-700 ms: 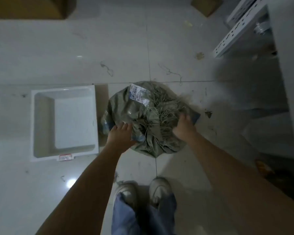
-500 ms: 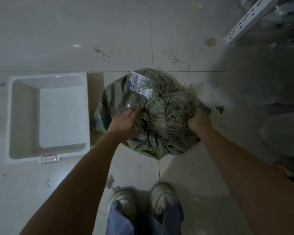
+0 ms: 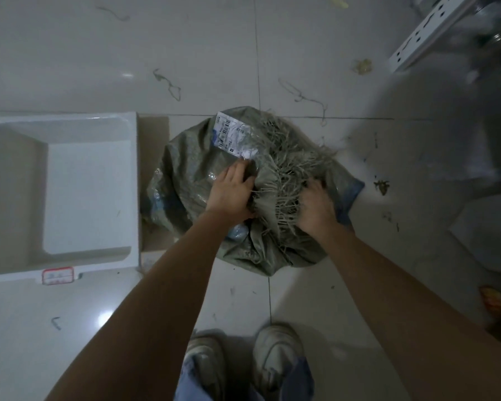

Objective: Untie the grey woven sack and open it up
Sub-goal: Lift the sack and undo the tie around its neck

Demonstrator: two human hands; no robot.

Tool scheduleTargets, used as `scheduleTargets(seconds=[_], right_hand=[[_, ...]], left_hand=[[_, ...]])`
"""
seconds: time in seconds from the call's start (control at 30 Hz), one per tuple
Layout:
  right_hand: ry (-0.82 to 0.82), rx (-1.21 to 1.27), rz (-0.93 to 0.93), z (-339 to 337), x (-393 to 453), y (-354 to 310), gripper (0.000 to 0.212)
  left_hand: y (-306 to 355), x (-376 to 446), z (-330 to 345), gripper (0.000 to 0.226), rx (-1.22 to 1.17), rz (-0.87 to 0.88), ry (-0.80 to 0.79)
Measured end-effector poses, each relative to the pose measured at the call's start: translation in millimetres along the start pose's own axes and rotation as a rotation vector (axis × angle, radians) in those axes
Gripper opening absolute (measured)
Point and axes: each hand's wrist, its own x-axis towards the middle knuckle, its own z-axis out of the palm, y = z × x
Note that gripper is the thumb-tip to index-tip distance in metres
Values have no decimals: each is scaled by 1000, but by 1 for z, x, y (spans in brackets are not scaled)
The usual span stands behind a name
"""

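The grey woven sack (image 3: 191, 169) stands on the tiled floor in front of my feet, bulging, with a white barcode label (image 3: 232, 133) on its far side. A mass of frayed grey strands (image 3: 284, 175) spreads over its bunched top. My left hand (image 3: 232, 192) lies on the sack just left of the strands, fingers curled into the gathered fabric. My right hand (image 3: 315, 206) is dug into the strands and fabric on the right side. Any knot or tie is hidden under the strands.
A white plastic tub (image 3: 18, 198) with a red-framed label sits on the floor to the left, close to the sack. A perforated white metal rail (image 3: 428, 27) runs at the top right. Loose threads (image 3: 168, 82) and scraps litter the tiles. My shoes (image 3: 275, 351) are just below the sack.
Both hands moved inward toward the sack's bunched middle; the right hand left the outer right edge and went into the frayed strands. The view shifted slightly.
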Motion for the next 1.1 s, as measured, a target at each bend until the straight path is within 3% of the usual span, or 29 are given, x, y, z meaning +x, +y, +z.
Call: scheduleTargets(seconds=[0.33,0.57,0.7,0.97,1.1], right_hand=[[43,609,98,-82,-54,-39,32],[85,888,123,-144,-96,-62,27],[125,957,162,-175,-113,-72,28],[281,1240,200,-230,-157,-93,28],[457,1684,365,-231,-153,-86,43]], left_hand=[[11,-38,-86,47,-390,-64,11],[37,-70,-146,55,-509,-79,78],[54,-89,-179,67,-704,-114,138],[83,-117,-235,84,-988,-284,272],[87,-128,-256,59,-1131,-347,312]])
